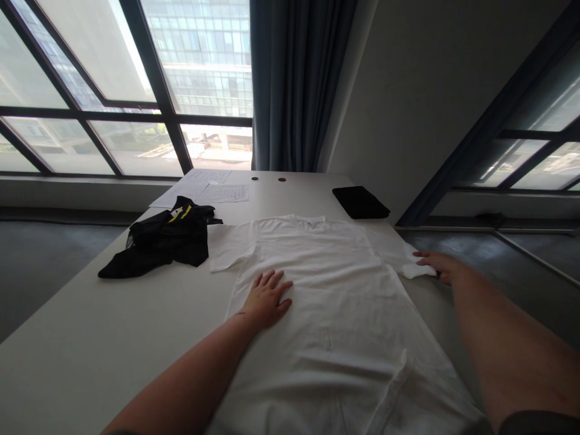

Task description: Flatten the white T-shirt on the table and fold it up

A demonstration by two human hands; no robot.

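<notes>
Windows (129,90): dark-framed, facing a glazed building (211,60)
Curtain (294,84): blue, hanging in folds
Wall (435,90): dim, between windows
Floor (45,254): grey
Table (90,356): white
Light: bright daylight from outside

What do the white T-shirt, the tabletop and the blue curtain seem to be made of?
White T-shirt: soft, matte cloth, perhaps cotton knit, judging by its soft wrinkles.
Tabletop: smooth, pale, low-sheen board, possibly laminate; no wood grain shows.
Blue curtain: matte woven-looking fabric, hanging in deep vertical folds; I can't tell the fibre.
</notes>
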